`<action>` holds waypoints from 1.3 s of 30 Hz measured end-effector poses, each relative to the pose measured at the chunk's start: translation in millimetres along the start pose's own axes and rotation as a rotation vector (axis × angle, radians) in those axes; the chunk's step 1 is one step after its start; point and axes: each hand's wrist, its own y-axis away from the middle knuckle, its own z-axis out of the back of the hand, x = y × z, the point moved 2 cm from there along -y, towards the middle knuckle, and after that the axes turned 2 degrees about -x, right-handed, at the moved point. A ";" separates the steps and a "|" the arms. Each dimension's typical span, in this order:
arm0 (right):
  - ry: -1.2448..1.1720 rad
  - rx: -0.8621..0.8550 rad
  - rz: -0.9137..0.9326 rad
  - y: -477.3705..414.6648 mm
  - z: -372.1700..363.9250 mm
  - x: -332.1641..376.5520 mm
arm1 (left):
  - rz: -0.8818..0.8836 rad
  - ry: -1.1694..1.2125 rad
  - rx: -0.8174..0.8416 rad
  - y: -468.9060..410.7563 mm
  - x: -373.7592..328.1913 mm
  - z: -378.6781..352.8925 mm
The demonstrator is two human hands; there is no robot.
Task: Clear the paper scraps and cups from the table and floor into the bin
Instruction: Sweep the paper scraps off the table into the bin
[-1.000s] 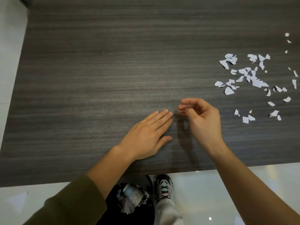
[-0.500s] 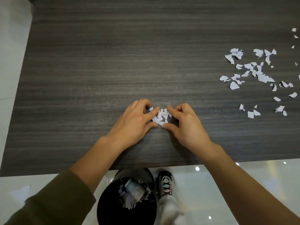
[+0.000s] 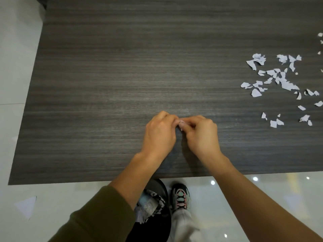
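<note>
Both left hand [image 3: 160, 135] and right hand [image 3: 201, 135] are curled together, a scrap clump [image 3: 180, 121] pinched between their fingertips. The bin [image 3: 162, 189] is kept below the table's [image 3: 104, 84] near edge, likely for a short drop.

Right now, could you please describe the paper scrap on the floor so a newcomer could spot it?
Find the dark wood-grain table, then the glossy white floor below its near left corner. The pale triangular paper scrap lies there alone and is much bigger than the small torn white scraps scattered on the table's right side.
</note>
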 end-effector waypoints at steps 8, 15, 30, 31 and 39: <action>-0.944 0.114 -0.497 16.6 4.5 15.2 | 0.170 0.317 -0.152 9.8 -13.2 16.4; -0.910 0.186 -0.546 64.8 -6.9 29.2 | 0.221 0.325 -0.183 69.2 -1.3 39.8; -0.917 0.126 -0.397 161.9 -50.6 46.8 | 0.203 0.350 -0.245 166.0 21.9 85.0; -0.912 0.144 -0.429 174.7 -60.0 39.6 | 0.228 0.350 -0.222 181.9 27.5 82.6; -0.681 0.303 -0.725 229.9 -162.8 -71.1 | 0.502 0.245 0.105 281.1 117.3 -8.3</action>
